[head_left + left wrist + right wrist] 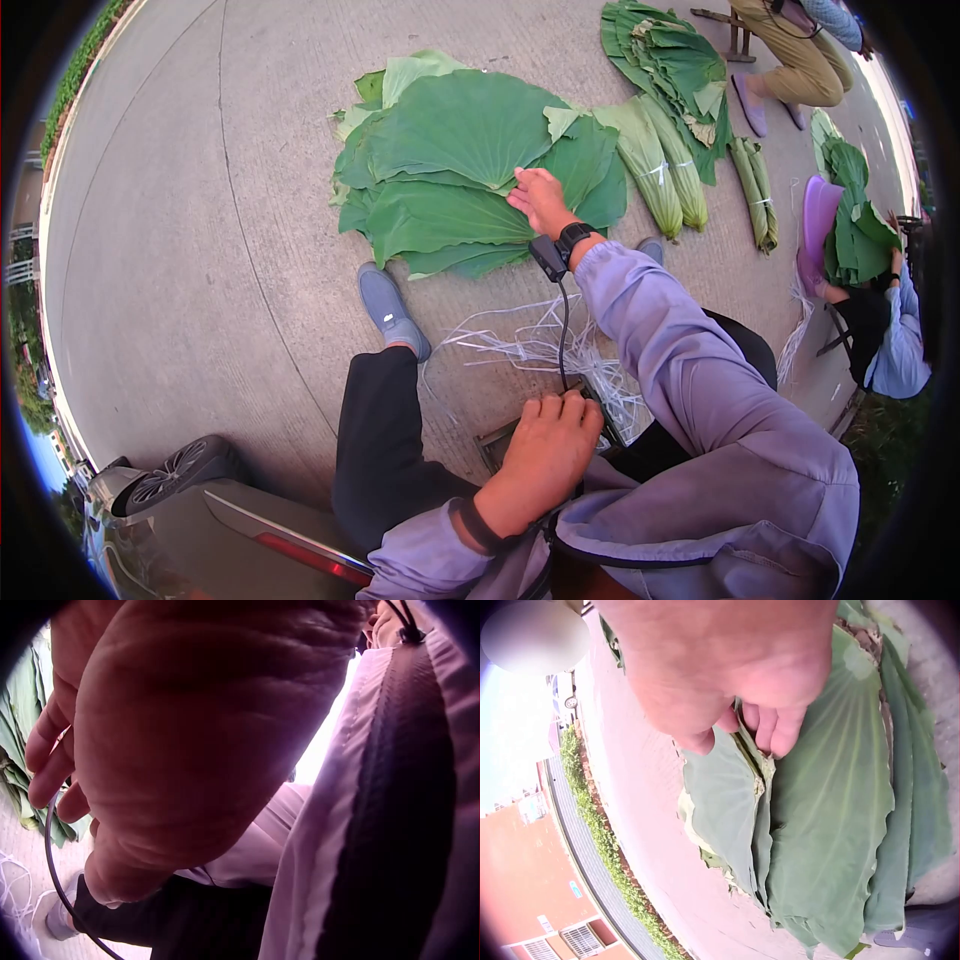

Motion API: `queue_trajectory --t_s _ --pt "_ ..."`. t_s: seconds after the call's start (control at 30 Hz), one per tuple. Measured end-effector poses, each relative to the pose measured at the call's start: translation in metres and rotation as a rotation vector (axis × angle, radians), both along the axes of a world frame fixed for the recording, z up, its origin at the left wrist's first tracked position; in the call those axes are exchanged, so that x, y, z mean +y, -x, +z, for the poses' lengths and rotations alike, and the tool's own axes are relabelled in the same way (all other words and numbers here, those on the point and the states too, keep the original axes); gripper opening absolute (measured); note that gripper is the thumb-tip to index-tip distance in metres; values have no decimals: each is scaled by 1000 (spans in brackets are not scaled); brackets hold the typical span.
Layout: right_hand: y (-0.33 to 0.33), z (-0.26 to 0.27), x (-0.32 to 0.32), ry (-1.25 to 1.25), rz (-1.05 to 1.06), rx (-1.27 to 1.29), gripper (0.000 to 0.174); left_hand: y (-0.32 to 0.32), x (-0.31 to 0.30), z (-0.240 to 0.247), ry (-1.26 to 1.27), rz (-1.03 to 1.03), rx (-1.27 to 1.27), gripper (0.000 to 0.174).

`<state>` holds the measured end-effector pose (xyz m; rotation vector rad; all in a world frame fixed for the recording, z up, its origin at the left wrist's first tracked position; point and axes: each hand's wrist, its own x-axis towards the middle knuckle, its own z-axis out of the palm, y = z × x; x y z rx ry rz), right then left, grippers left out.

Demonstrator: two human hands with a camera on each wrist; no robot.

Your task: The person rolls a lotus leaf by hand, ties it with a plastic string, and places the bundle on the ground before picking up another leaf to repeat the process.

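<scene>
A pile of large green lotus-like leaves (450,130) lies fanned on the pavement in the head view. At its near right side, my right hand (543,203) pinches a leaf's edge. The right wrist view shows the fingers of my right hand (735,667) around a folded leaf (724,795), with a broad leaf (832,795) beside it. My left hand (548,455) is low near my lap, above a dark frame, its fingers loosely bent. In the left wrist view my left hand (180,742) holds nothing visible, with a black cable beside its fingers.
White strips (540,340) lie loose between my feet. Tied leaf bundles (655,170) and another leaf pile (670,60) are to the right. A seated person (820,70) is at top right, another person (895,340) handles leaves far right. A vehicle (230,540) stands lower left.
</scene>
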<state>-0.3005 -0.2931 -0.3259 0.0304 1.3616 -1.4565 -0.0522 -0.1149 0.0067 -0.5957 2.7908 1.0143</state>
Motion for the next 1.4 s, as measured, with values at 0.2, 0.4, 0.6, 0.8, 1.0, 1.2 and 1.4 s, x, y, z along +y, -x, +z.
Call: queue_trajectory --t_s 0.2,0.4,0.6,0.8,1.0,1.2,1.4 --pt "2 8 -2 44 31 -37 42 -1 -4 1 -9 10 2 37" --pt "9 -2 -12 70 160 -31 34 -2 -4 -1 -10 17 1 36" --pt "12 -16 -30 50 267 195 22 -1 -4 -1 -20 20 -21 37" --pt "36 111 -54 246 44 205 12 -2 0 -3 -20 25 -16 37" --pt "64 169 -28 395 41 158 14 -2 0 -1 12 34 18 33" --pt "62 92 23 208 71 175 17 2 6 0 14 14 9 32" --pt "45 -19 80 21 118 239 14 3 4 -8 25 38 20 31"
